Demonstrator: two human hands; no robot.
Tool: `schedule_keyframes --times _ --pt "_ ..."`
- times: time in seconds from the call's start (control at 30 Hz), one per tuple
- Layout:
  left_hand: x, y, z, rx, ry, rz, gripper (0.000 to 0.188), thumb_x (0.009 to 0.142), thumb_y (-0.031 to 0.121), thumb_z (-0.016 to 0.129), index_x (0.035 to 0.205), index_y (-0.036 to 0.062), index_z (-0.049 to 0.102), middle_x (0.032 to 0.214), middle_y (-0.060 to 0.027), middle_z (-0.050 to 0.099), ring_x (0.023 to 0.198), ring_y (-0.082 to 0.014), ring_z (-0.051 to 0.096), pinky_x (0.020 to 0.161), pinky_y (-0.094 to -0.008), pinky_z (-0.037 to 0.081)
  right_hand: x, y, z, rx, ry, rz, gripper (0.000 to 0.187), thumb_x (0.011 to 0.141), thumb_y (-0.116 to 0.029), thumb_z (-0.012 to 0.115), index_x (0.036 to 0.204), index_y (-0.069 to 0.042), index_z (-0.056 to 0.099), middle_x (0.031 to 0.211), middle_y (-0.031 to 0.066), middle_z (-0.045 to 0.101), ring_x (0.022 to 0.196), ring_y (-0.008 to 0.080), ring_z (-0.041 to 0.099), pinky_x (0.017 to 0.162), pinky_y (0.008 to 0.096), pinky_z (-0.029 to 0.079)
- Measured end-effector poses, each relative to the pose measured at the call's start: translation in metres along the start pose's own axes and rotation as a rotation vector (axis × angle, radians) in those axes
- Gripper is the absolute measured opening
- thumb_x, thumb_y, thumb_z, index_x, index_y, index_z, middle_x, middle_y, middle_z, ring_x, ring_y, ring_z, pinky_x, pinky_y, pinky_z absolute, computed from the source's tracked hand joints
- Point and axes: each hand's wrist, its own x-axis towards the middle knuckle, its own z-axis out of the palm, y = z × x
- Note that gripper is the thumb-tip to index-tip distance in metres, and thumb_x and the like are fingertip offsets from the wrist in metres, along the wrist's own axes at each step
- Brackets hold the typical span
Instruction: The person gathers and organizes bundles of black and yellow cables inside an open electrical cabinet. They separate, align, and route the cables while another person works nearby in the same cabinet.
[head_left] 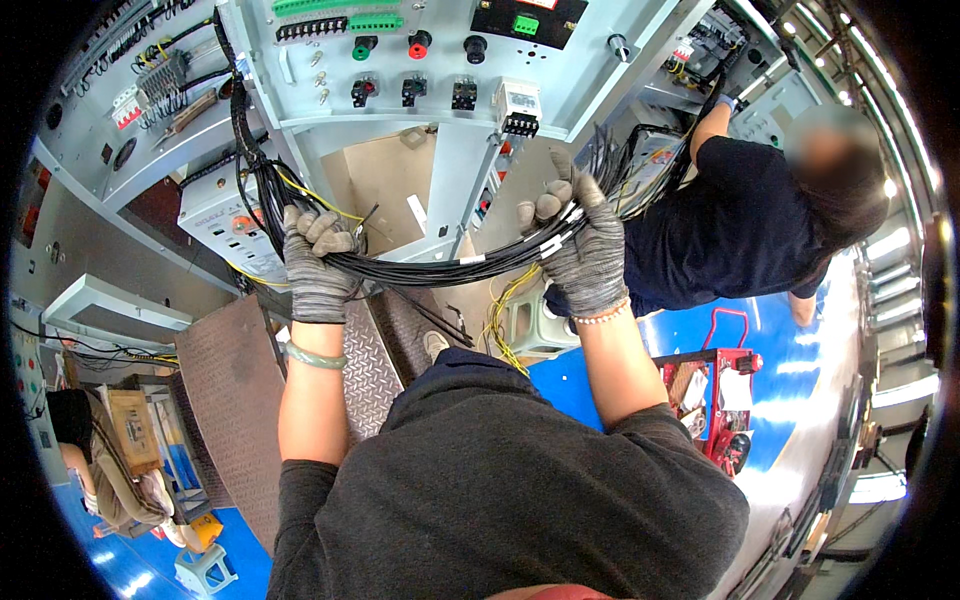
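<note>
A thick bundle of black wires (440, 272) sags between my two gloved hands in front of the cabinet. My left hand (318, 260), in a grey striped glove, is closed around its left part. My right hand (582, 245) is closed on the right part, its fingers curled over the wires. White marker sleeves (552, 245) show on the wires at my right palm. Left of my left hand the bundle climbs in a black braided sleeve (240, 115); the loose wire ends (605, 160) fan out beyond my right hand.
Ahead stands a pale blue panel (390, 65) with switches and terminals. Yellow wires (503, 320) hang below the bundle by a stool (540, 325). A co-worker (740, 215) in dark clothing stands close on the right. Behind them is a red tool cart (745, 360); another person (115, 470) sits lower left.
</note>
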Motion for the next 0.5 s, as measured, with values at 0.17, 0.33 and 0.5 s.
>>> schedule_keyframes --times 0.17,0.33,0.5 --pt "0.004 -0.010 0.009 -0.176 0.088 -0.047 0.036 0.089 0.033 0.051 0.060 0.0155 0.040 0.055 0.0061 0.031 0.047 -0.0064 0.030 0.041 -0.0202 0.032 0.003 -0.007 0.010 0.005 -0.270 0.040 0.030 0.094 -0.032 0.043 0.099 -0.005 0.055 0.047 -0.0094 0.025 0.038 0.0058 0.028 0.055 0.0264 0.043" --pt "0.001 -0.028 -0.003 0.228 0.226 0.122 0.032 0.077 0.041 0.067 0.073 0.0140 0.050 0.066 0.0026 0.048 0.058 -0.0117 0.045 0.054 -0.0279 0.045 0.009 -0.003 0.049 -0.027 -0.314 0.018 0.029 0.093 -0.035 0.044 0.078 -0.010 0.048 0.044 -0.0102 0.019 0.036 0.0036 0.018 0.037 0.0197 0.025" --pt "-0.011 -0.032 -0.017 0.598 0.320 0.279 0.073 0.069 0.068 0.057 0.105 0.0045 0.051 0.094 -0.0078 0.057 0.087 -0.0234 0.056 0.082 -0.0398 0.048 0.011 -0.010 0.069 -0.071 -0.350 0.039 0.031 0.094 -0.033 0.042 0.078 -0.007 0.047 0.042 -0.0096 0.023 0.033 0.0037 0.018 0.037 0.0205 0.025"
